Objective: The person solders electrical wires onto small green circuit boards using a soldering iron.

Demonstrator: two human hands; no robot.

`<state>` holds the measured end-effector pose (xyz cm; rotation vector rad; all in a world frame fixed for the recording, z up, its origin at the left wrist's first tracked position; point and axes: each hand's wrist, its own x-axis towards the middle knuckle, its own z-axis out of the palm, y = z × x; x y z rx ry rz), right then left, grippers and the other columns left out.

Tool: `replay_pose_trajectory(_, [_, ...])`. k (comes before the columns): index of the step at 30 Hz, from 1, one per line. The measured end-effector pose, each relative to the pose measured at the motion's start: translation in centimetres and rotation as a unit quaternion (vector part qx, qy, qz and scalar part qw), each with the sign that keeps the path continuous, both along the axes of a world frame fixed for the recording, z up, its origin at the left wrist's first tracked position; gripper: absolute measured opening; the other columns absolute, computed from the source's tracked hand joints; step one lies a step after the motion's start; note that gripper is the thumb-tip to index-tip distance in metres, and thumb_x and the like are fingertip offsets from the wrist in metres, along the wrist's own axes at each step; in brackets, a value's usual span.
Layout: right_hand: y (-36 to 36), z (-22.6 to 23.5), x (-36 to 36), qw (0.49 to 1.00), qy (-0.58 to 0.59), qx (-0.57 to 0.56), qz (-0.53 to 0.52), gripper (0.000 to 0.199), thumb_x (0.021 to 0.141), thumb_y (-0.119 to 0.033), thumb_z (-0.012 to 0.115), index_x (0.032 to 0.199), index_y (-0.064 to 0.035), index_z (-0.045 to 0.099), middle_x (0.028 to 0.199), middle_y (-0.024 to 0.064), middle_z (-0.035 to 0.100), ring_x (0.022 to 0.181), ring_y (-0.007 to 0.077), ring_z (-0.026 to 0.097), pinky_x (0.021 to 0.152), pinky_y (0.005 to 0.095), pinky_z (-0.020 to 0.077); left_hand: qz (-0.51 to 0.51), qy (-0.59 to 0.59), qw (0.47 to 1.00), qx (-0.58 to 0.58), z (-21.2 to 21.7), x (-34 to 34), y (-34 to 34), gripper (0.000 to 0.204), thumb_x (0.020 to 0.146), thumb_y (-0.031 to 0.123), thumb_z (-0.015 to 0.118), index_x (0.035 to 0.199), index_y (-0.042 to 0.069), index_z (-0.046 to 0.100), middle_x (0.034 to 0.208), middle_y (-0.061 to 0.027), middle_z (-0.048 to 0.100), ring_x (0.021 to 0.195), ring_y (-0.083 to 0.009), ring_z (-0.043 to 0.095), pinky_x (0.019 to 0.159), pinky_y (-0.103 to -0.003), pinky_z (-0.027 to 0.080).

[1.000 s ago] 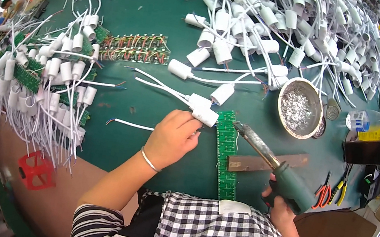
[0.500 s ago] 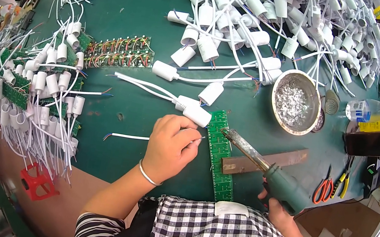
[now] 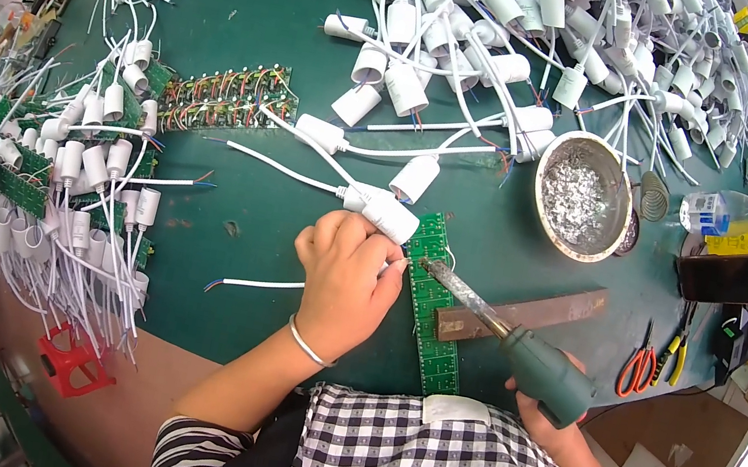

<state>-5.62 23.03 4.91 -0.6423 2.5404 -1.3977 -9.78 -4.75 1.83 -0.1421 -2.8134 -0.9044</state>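
My left hand [image 3: 348, 279] is closed in a pinch beside the upper part of a narrow green circuit board [image 3: 435, 324]. It grips a white cable [image 3: 260, 285], whose stripped end with coloured wires pokes out to the left. Just above its knuckles lies a white lamp socket [image 3: 389, 218], with another partly behind it. My right hand [image 3: 542, 415] is wrapped around the dark green handle of a large soldering iron [image 3: 481, 307]. The iron's tip meets the board close to my left fingertips. Whatever wire end sits between those fingertips is too small to make out.
A brownish bar [image 3: 525, 315] lies across the board under the iron. A bowl of silvery flakes [image 3: 582, 200] stands right of centre. Scissors [image 3: 638, 368] and pliers [image 3: 672, 356] lie at right. Heaped sockets [image 3: 504, 6] fill the back; wired boards [image 3: 233, 99] lie left.
The iron's tip has shifted left and slightly down on the board, toward my left fingers. My left hand has edged right. One socket's cable has swung upward, away from the cable beside it.
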Motion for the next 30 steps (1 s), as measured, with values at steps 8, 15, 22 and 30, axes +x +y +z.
replay_pose_trajectory(8, [0.4,-0.7,0.2,0.999,0.013,0.043,0.017,0.024,0.087,-0.011,0.056,0.106,0.002,0.061,0.085,0.0092,0.062,0.066,0.0179,0.064,0.068,0.0302,0.0508,-0.013,0.008,1.0,-0.005,-0.1,-0.3,-0.3,0.012,0.073,0.013,0.067,0.082,0.012,0.06,0.099,-0.0046,0.051,0.104,-0.0281,0.044,0.085,-0.045,0.028])
replay_pose_trajectory(15, [0.1,-0.5,0.4,0.998,-0.008,0.069,0.008,0.023,0.085,-0.008,0.056,0.106,0.0014,0.061,0.09,0.0093,0.063,0.068,0.0173,0.065,0.071,0.0312,0.0506,-0.017,0.005,1.0,-0.011,-0.1,-0.4,-0.3,0.013,0.072,0.013,0.067,0.083,0.011,0.061,0.099,-0.0048,0.051,0.104,-0.028,0.044,0.086,-0.045,0.028])
replay_pose_trajectory(22, [0.5,-0.9,0.3,0.996,0.041,0.078,0.021,0.026,0.088,-0.016,0.056,0.107,0.0007,0.061,0.088,0.0088,0.063,0.069,0.0163,0.063,0.071,0.0299,0.0486,-0.009,-0.01,1.0,0.007,0.0,-0.4,-0.1,0.01,0.073,0.01,0.067,0.081,0.011,0.061,0.1,-0.0065,0.053,0.107,-0.0319,0.043,0.09,-0.044,0.027])
replay_pose_trajectory(30, [0.2,-1.0,1.6,0.972,-0.114,-0.114,-0.169,0.018,0.08,-0.004,0.062,0.098,0.0005,0.063,0.088,0.0108,0.064,0.071,0.0209,0.065,0.07,0.0328,0.0507,-0.013,-0.007,1.0,0.003,0.0,-0.5,-0.2,0.011,0.073,0.012,0.066,0.082,0.01,0.061,0.099,-0.0055,0.051,0.105,-0.0296,0.044,0.088,-0.045,0.029])
